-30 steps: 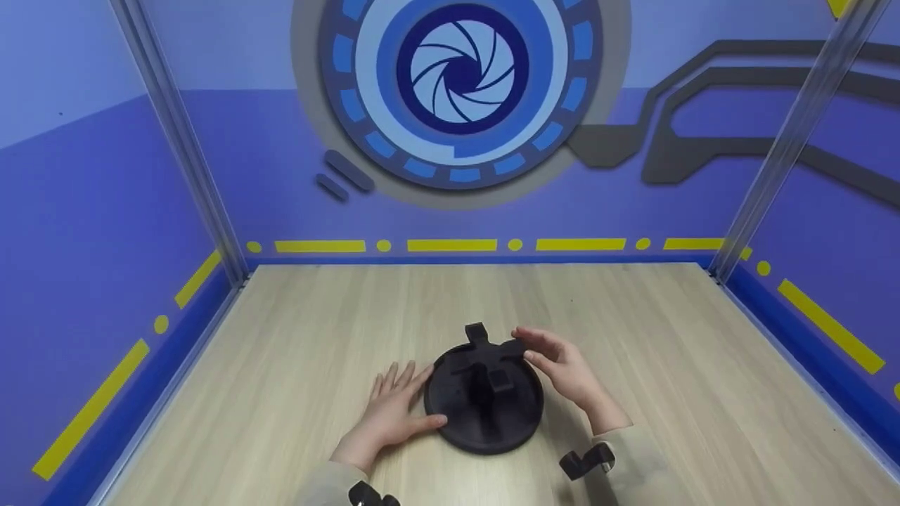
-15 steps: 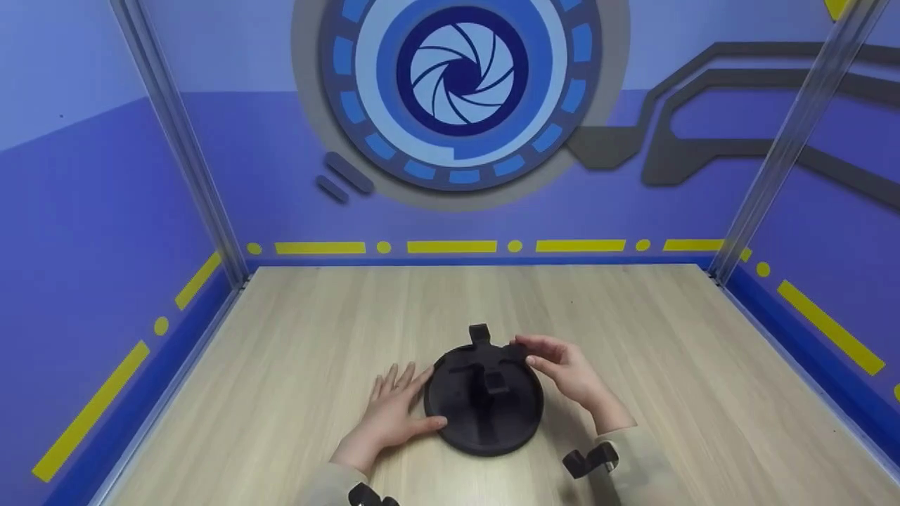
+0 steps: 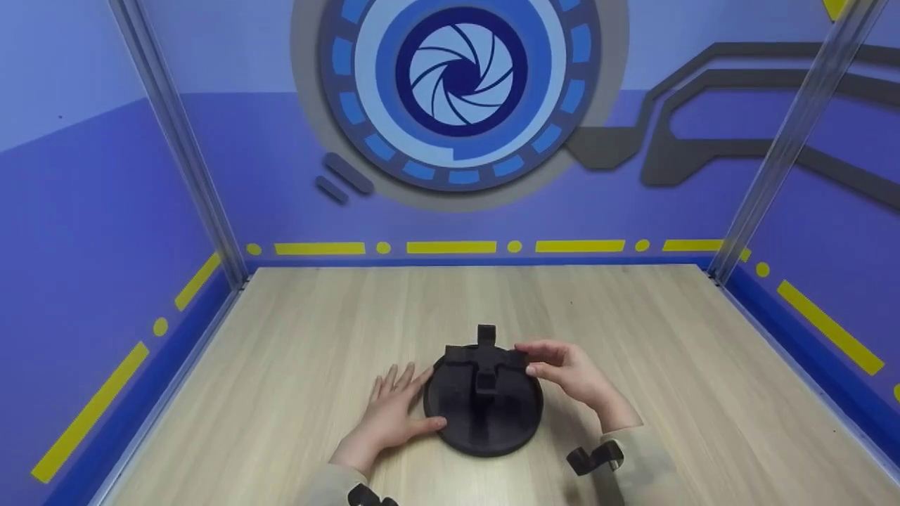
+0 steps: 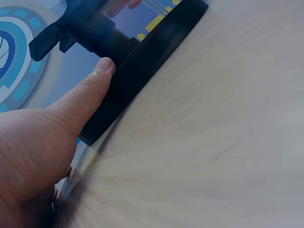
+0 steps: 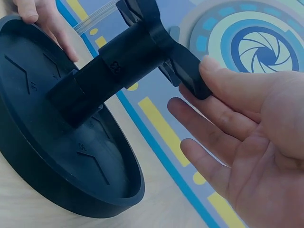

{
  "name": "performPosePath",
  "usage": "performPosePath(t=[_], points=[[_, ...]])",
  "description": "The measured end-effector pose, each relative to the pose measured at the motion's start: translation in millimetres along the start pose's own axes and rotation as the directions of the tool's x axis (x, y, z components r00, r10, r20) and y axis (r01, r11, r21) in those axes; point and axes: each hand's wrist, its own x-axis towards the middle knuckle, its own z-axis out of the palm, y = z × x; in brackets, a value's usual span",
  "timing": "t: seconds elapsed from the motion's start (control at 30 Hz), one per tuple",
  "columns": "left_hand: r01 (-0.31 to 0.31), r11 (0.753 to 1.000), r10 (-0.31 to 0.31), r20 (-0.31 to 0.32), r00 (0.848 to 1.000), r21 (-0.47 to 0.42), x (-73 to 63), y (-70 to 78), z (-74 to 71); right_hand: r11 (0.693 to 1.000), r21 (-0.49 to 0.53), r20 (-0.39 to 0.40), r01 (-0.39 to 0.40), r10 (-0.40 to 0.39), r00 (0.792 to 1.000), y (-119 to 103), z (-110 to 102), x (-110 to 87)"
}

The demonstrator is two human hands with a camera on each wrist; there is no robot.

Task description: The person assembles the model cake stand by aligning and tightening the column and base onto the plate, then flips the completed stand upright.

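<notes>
A black round base (image 3: 457, 422) lies flat on the wooden table, its raised rim and central post (image 5: 114, 66) plain in the right wrist view. On the post sits a black cross-shaped top (image 3: 486, 358) with several arms. My right hand (image 3: 580, 379) pinches the right-hand arm of that top between thumb and fingers. With its fingers straight and spread, my left hand (image 3: 394, 422) rests at the left side of the base. In the left wrist view, the left thumb (image 4: 88, 90) presses against the rim (image 4: 142, 61).
The wooden tabletop (image 3: 337, 330) runs back to a blue patterned wall (image 3: 267, 161) with yellow marks. Metal posts (image 3: 176, 133) stand at the two back corners. Each wrist wears a black mount (image 3: 594, 458).
The cross-shaped top has turned clockwise as seen from above; its far arm went right and its near arm left. My right hand came slightly nearer with it. Left hand and base stayed put.
</notes>
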Motion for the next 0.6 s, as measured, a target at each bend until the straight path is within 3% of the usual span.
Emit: performPosePath(t=[0.6], points=[[-0.005, 1.000, 0.005, -0.004, 1.000, -0.022, -2.1, 1.8, -1.8, 1.000, -0.008, 0.065, -0.027, 0.027, 0.998, -9.1, 0.9, -2.5]])
